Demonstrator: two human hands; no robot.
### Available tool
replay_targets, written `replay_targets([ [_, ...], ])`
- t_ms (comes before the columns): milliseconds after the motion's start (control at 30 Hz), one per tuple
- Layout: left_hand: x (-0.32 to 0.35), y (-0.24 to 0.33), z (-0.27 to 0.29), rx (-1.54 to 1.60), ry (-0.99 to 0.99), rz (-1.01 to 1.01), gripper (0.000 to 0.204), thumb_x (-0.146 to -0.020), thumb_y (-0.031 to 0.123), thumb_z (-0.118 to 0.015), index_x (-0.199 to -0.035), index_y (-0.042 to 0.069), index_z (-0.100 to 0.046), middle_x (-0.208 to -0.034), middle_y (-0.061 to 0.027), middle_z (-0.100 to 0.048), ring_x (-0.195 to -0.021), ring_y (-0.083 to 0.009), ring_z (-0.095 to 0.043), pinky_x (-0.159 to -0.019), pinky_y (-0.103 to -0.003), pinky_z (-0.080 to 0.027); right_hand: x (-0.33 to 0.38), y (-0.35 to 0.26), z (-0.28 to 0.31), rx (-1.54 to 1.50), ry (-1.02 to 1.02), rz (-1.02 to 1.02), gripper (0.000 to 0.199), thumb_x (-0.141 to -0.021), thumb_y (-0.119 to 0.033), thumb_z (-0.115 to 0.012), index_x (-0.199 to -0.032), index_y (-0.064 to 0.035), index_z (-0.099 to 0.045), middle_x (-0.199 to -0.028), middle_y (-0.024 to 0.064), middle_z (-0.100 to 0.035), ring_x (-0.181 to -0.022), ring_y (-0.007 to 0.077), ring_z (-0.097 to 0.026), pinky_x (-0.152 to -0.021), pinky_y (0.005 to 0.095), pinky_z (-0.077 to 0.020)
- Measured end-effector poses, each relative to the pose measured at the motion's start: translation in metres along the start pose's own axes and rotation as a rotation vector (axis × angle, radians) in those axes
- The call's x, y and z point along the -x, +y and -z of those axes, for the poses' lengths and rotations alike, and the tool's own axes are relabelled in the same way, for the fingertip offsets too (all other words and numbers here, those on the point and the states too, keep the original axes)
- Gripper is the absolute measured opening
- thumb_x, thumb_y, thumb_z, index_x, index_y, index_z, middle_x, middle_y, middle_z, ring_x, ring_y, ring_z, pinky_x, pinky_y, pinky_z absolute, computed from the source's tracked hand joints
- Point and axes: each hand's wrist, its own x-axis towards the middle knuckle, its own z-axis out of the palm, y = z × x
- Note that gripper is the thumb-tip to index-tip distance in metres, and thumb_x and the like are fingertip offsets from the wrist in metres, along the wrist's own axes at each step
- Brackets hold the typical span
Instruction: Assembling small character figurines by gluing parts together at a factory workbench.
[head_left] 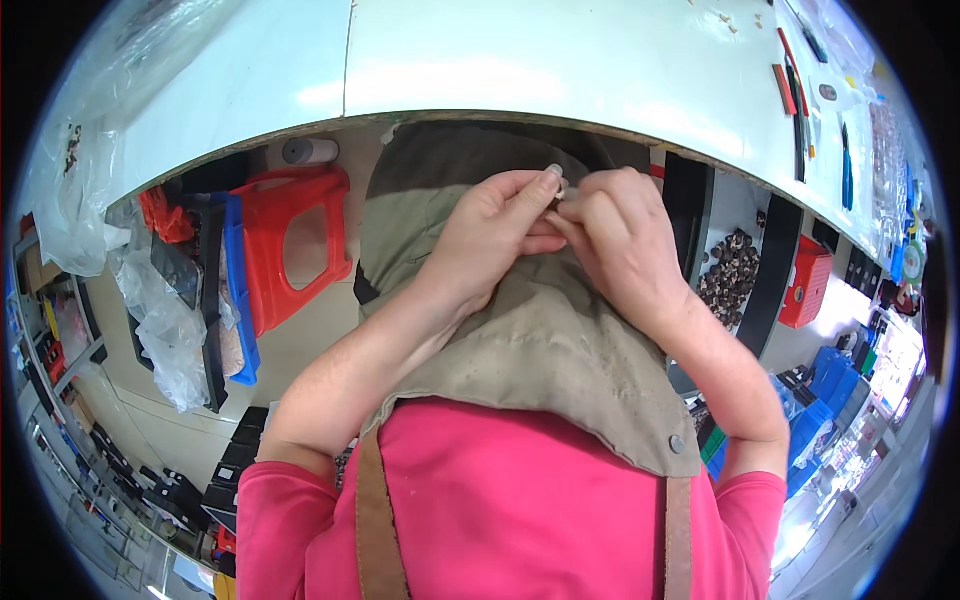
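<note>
Above my lap, just short of the table edge, both hands meet with their fingertips together. My left hand (505, 220) pinches a small pale piece (561, 190) between thumb and forefinger; its kind is too small to make out. Against the same piece, my right hand (622, 225) is closed, fingers curled and seen from the back, so what lies inside its grip is hidden. Beneath both hands spreads an olive-brown apron (540, 340) over my lap.
The white table (450, 70) runs across the front, with red-handled tools (784, 88) at its right. A red stool (255, 250) and a blue tray (235, 290) stand at left. On the right, an open drawer holds many small dark-and-pale pieces (732, 278), beside a red box (806, 285).
</note>
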Motion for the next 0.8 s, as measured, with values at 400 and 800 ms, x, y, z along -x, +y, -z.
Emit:
replay_targets([
  [400,0.01,0.016,-0.013,-0.021,-0.061,-0.042,0.038,-0.097,0.032,-0.049,-0.119,0.0,-0.051,-0.101,-0.0069,-0.059,-0.086,-0.0118,-0.061,-0.076,-0.023,-0.052,0.023,-0.015,0.014,-0.358,0.244,-0.132,0.028,-0.065,0.001,-0.076,-0.085,-0.0065,-0.057,-0.085,0.0071,-0.054,-0.075,0.0229,-0.053,-0.066,0.0323,-0.043],
  [800,0.02,0.024,-0.025,-0.122,-0.155,-0.068,0.043,-0.099,0.032,-0.043,-0.129,0.002,-0.045,-0.103,-0.0065,-0.06,-0.086,-0.0106,-0.059,-0.079,-0.024,-0.05,0.041,-0.019,0.027,-0.966,0.325,-0.587,0.015,-0.089,0.003,-0.052,-0.1,-0.0021,-0.042,-0.093,0.0123,-0.056,-0.077,0.0126,-0.053,-0.074,0.0247,-0.0454],
])
